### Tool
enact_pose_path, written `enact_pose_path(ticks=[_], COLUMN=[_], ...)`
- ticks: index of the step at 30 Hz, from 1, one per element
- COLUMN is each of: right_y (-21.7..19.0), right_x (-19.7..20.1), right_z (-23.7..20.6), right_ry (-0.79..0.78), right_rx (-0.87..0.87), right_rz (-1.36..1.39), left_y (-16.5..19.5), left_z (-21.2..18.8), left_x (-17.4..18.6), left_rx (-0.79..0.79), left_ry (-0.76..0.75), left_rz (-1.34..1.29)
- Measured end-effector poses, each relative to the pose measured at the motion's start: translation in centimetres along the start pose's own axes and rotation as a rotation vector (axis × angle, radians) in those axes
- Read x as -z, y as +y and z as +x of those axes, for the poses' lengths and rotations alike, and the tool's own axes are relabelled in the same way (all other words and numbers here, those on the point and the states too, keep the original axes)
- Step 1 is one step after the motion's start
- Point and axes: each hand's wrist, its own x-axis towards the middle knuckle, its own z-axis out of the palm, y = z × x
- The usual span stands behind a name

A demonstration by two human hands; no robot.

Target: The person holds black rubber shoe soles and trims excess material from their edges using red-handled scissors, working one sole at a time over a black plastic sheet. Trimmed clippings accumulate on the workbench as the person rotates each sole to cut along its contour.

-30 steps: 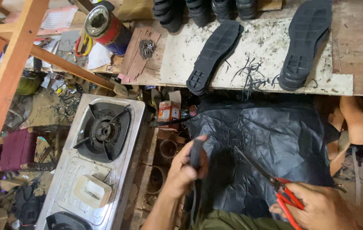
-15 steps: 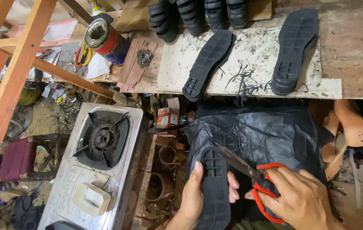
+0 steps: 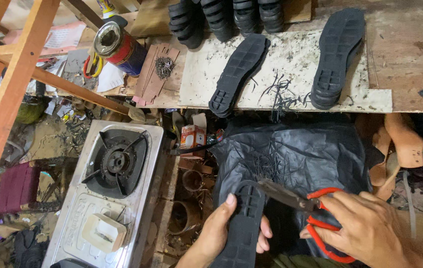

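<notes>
The left hand (image 3: 219, 233) grips a black rubber sole (image 3: 245, 223) low in the frame, thumb along its left edge and fingers curled round the right edge, so the sole stands lengthwise away from the person with its ribbed tread facing up. The right hand (image 3: 368, 231) is clenched through the red handles of a pair of scissors (image 3: 301, 201), knuckles up, wrist coming in from the lower right. The dark metal blades point left and their tips touch the far right edge of the held sole. Whether the blades are parted there is hard to tell.

Under both hands lies a crumpled black plastic sheet (image 3: 296, 154), glossy and creased, with thin black rubber trimmings scattered on it. Beyond it, a stained pale board on the wooden surface (image 3: 405, 54) carries two more black soles: one (image 3: 238, 72) tilted left of centre, one (image 3: 338, 54) to the right, with curled offcuts (image 3: 283, 92) between them. A row of stacked soles (image 3: 221, 17) sits at the far edge. A tipped red tin (image 3: 117, 47) lies at the surface's left end. To the left below, a steel gas stove (image 3: 114, 188) stands with a black burner. Tan leather pieces (image 3: 402, 141) hang to the right.
</notes>
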Motion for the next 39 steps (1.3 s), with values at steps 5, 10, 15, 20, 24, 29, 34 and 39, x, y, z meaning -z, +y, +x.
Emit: enact_pose_path(ticks=[5,10,15,20,24,29,34,39], right_y=[1.8,4.1,3.9,3.2,1.6,0.3,0.8,2.3], right_x=[-0.9,-0.5,-0.3,0.4,0.6,0.6,-1.3,-5.0], right_z=[-1.1,-1.8,-1.6,-0.9,-0.3,1.0,0.2,-1.1], right_ry=[-0.133,-0.312,-0.260,-0.301,-0.171,-0.087,-0.069,-0.213], right_rx=[-0.002,0.094,0.082,0.107,0.120,0.185,0.033,-0.128], right_rz=[-0.130,-0.122,-0.100,-0.107,-0.081,0.028,0.197,0.116], left_y=[-0.1,0.2,0.6,0.9,1.5,1.2,2.2,7.8], left_z=[0.2,-0.4,-0.7,-0.5,-0.3,0.1,1.0,0.2], left_x=[0.2,1.2,1.4,1.0,1.3,2.0,1.9,-0.5], left_rx=[0.039,0.070,0.121,0.195,0.203,0.246,0.178,-0.347], left_ry=[-0.102,-0.128,-0.154,-0.101,-0.026,0.001,-0.009,-0.003], left_rz=[0.033,0.103,0.126,0.100,0.198,0.192,0.262,0.790])
